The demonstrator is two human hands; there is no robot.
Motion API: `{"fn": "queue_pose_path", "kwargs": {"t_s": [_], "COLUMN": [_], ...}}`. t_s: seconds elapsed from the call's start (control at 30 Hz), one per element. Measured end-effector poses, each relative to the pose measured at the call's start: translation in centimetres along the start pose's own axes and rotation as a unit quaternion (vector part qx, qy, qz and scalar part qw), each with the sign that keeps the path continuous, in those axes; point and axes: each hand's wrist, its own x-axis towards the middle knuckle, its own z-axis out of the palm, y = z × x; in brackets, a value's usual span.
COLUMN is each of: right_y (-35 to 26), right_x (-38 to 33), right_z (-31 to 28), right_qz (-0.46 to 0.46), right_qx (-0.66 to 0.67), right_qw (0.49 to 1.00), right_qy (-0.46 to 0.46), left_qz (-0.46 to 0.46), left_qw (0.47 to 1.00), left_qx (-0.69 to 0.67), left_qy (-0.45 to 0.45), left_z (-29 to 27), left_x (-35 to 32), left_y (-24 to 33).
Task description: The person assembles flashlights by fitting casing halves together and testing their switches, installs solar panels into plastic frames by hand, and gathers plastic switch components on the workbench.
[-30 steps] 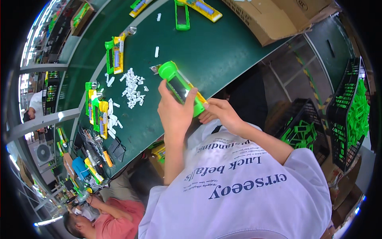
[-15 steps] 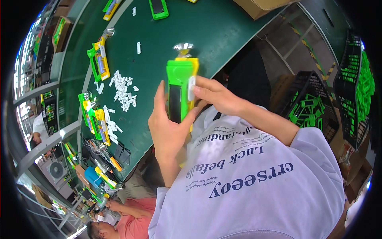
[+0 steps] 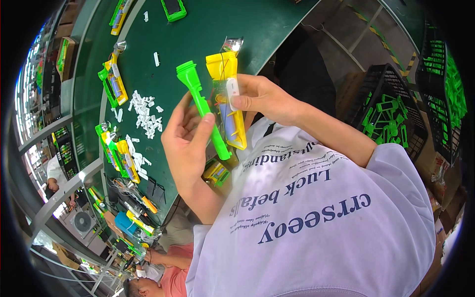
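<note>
Green flashlight shell half [image 3: 201, 101], one: the left hand [image 3: 185, 136] is gripping it, thumb pressing its side. Yellow flashlight shell half [image 3: 220, 62], one: the right hand [image 3: 264, 99] is clamping it just beside the green one, both hanging near the edge of the green bench [image 3: 213, 24]. Fitted, apparently: a violet battery [image 3: 228, 122] is lying inside the yellow half, a white switch piece [image 3: 232, 88] is sitting at its side, a silver reflector [image 3: 234, 45] is showing at its wide end. Outstanding: the two halves are standing apart, unjoined. Bench stock: loose white pieces [image 3: 143, 111] are lying heaped; an open green-and-yellow flashlight set [image 3: 117, 81] is lying beyond.
</note>
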Motion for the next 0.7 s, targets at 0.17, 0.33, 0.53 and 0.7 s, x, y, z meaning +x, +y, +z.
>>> {"fn": "queue_pose_path", "kwargs": {"t_s": [0.17, 0.33, 0.53, 0.7], "right_y": [-0.1, -0.2, -0.3, -0.1], "right_x": [-0.2, -0.4, -0.8, -1.2], "right_z": [-0.4, -0.2, -0.3, -0.6], "right_qz": [-0.006, 0.000, -0.024, -0.030], "right_qx": [-0.025, -0.022, -0.011, -0.011], "right_qw": [1.000, 1.000, 0.999, 0.999], "right_qy": [-0.009, -0.007, -0.023, -0.022], "left_qz": [0.005, 0.004, 0.027, 0.031], "left_qw": [0.999, 0.998, 0.998, 0.996], "left_qx": [-0.030, -0.042, -0.023, -0.059], "left_qy": [-0.032, -0.040, -0.048, -0.059], "left_z": [-0.1, 0.1, 0.4, 0.1], "left_x": [-0.2, -0.5, -0.9, -1.3], "left_y": [0.1, -0.1, 0.1, 0.4]}}
